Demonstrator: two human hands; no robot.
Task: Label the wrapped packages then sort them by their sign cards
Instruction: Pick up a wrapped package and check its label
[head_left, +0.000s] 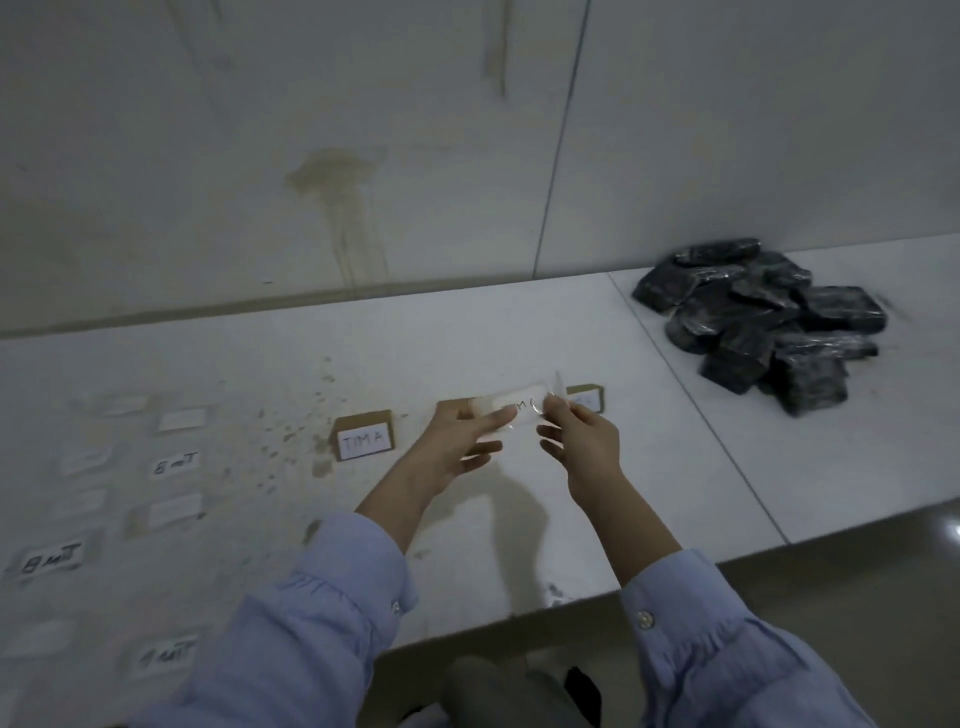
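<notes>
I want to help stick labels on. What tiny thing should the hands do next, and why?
Probably finish peeling the label free. The left hand and right hand both pinch it above the table, and its right end curls up by the right fingers. The black wrapped packages lie in a pile to the right, so sticking likely comes after.

The packages (763, 322) were glossy black, the sign card (363, 441) white on tan board, the sleeves (322, 618) pale blue, the table (519, 519) off-white with brown specks.
</notes>
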